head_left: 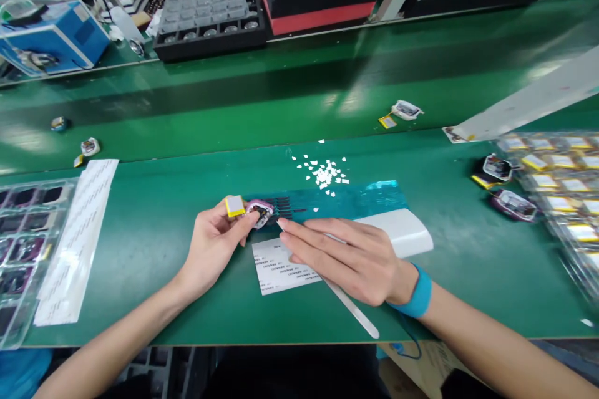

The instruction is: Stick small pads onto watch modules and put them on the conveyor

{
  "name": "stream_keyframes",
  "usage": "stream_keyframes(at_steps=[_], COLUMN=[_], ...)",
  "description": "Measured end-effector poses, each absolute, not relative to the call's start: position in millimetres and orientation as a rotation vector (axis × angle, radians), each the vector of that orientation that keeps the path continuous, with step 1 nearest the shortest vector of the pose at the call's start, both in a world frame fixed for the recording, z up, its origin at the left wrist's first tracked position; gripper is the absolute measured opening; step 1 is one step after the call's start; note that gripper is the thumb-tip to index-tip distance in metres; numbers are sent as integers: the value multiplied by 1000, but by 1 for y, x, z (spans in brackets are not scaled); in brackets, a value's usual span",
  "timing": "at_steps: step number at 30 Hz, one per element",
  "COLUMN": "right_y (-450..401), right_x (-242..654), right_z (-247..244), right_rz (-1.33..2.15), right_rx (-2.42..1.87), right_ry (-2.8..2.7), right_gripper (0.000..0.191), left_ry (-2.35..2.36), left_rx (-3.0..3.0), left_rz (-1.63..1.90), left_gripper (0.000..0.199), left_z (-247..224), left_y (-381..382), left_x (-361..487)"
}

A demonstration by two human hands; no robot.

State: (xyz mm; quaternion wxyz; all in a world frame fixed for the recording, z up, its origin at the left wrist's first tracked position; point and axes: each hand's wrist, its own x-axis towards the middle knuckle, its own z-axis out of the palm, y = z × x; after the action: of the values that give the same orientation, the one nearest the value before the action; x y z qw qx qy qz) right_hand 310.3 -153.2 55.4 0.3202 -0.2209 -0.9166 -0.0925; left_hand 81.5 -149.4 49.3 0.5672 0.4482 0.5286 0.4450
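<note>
Head view: the left hand (213, 246) pinched a small round circuit module (260, 212) with its attached yellow battery cell (234, 206) between thumb and fingertips, just above the green bench mat (154, 230). The right hand (349, 255) lay flat, fingers together and extended, holding nothing, on a white label sheet (276, 274). Its index fingertip pointed left at the module, nearly touching. The module's long axis ran left-right, near a blue adhesive strip (346, 199); tweezers (353, 315) lay under the right wrist.
</note>
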Motion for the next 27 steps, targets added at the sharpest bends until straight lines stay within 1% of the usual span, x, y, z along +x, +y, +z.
stream_keyframes(at_steps=[4, 7, 13, 20, 23, 27], right_y=[-157, -162, -168, -166, -163, -156], right_x=[310, 309, 304, 304, 307, 310], right_z=[55, 55, 50, 49, 50, 48], right_rz=[-362, -370, -276, -256, -257, -131], right_rx=[-596, -583, -545, -560, -635, -846], right_ry=[-2476, -2492, -2501, -2476, -2429, -2314], right_gripper=[17, 22, 23, 21, 19, 22], left_ry=[1274, 1260, 1227, 1234, 1237, 1235], left_rx=[766, 655, 586, 597, 677, 827], left_rz=[1078, 1075, 1019, 1017, 1037, 1130], left_gripper=[32, 37, 34, 37, 34, 30], left_z=[52, 53, 50, 47, 47, 48], left_y=[-155, -158, -160, -162, -162, -159], left_x=[85, 88, 92, 95, 92, 86])
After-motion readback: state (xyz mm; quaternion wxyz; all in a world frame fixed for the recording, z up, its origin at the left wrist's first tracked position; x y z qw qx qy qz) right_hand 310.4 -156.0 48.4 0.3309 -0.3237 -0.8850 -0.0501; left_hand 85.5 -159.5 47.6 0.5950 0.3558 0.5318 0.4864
